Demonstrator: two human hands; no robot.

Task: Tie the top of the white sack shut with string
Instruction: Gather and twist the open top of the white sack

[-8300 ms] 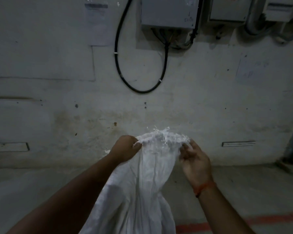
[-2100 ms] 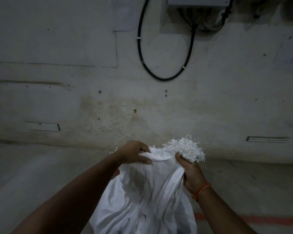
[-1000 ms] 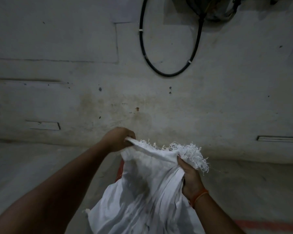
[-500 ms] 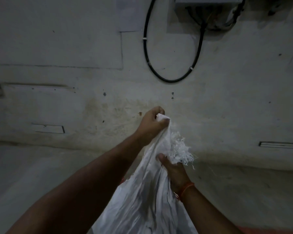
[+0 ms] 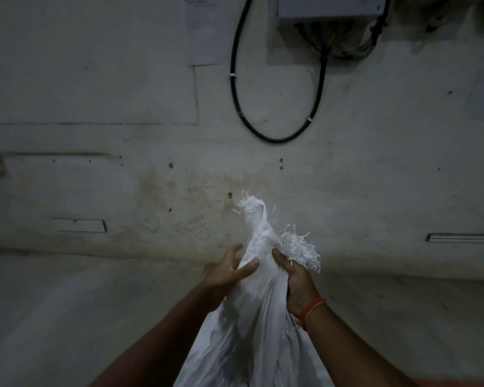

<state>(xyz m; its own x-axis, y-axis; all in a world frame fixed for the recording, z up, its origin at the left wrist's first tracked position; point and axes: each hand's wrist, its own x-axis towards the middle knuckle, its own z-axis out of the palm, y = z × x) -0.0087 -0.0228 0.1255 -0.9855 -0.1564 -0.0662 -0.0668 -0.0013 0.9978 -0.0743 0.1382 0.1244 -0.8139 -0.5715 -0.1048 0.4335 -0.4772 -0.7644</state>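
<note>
Before a stained wall (image 5: 375,177), low centre: one white sack (image 5: 252,331), woven, mouth frayed, gathered upward into a twisted neck. Right hand (image 5: 298,280), orange thread at wrist, gripped the neck from the right, fingers curled round the bunched cloth just below a frayed tuft. Left hand (image 5: 227,272) lay against the neck's left side, fingers spread and relaxed, thumb across the fabric, not clamped. No string could be seen. Handling, as judged: cloth soft, light at the top, somewhat slick, prone to spring open if released; loose threads shed easily. Best hold appeared to be the narrow twisted part under the fray, kept squeezed while binding. Black cable (image 5: 277,135) looped on wall above.
</note>
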